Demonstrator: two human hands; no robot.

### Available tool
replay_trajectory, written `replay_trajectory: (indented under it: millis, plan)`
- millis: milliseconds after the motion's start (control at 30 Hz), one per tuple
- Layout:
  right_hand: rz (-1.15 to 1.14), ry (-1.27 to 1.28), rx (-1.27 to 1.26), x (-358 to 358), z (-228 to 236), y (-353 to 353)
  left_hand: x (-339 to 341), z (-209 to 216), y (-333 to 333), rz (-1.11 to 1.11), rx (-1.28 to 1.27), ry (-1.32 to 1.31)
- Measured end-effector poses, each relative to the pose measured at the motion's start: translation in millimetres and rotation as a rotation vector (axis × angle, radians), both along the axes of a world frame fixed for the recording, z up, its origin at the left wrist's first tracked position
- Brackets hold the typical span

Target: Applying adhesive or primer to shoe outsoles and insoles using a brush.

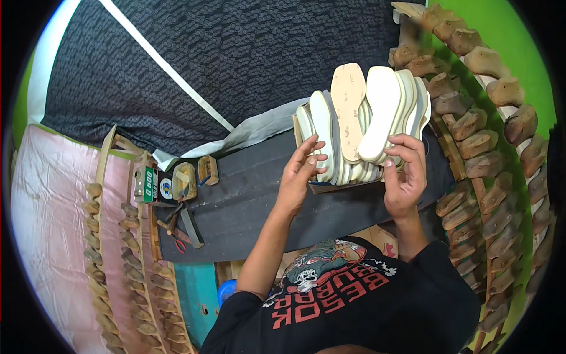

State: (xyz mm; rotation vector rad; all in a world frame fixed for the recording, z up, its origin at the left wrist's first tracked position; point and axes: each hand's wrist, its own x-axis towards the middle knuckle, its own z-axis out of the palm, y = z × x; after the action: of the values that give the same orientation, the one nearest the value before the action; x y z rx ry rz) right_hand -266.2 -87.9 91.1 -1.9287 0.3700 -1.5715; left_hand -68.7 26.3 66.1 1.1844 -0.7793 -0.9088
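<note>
A packed row of shoe insoles stands on edge in a cardboard box (339, 189) on the dark worktable. At its front, a tan insole (349, 109) with small printed marks leans beside a white insole (382, 106). More white and grey insoles (413, 103) are stacked behind it to the right. My left hand (302, 171) is at the box's left side, fingers apart, near a white insole (321, 127). With thumb and fingers apart, my right hand (405, 174) has its fingertips at the lower right edge of the front white insole. No firm grip shows in either hand.
Wooden shoe lasts (477, 141) line racks along the right; more lasts (132, 253) hang at lower left. On the table's left are a green-and-white can (147, 184), a yellowish container (184, 180), a hammer (173, 218) and red-handled pliers (180, 245). Dark patterned fabric (236, 59) hangs behind.
</note>
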Motion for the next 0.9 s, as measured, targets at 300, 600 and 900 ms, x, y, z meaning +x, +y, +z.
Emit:
replay_trajectory:
  millis: [300,600,900]
  plan:
    - [-0.558,-0.029,0.175,-28,-7,-55,4,11,-12,-0.064,-0.031,-0.348]
    - [-0.125,-0.100,0.691,-23,-58,-87,-25,38,-106,-0.329,-0.112,-0.790]
    - [-0.403,0.192,0.453,-27,-49,-88,-59,33,-117,-0.204,-0.021,-1.043]
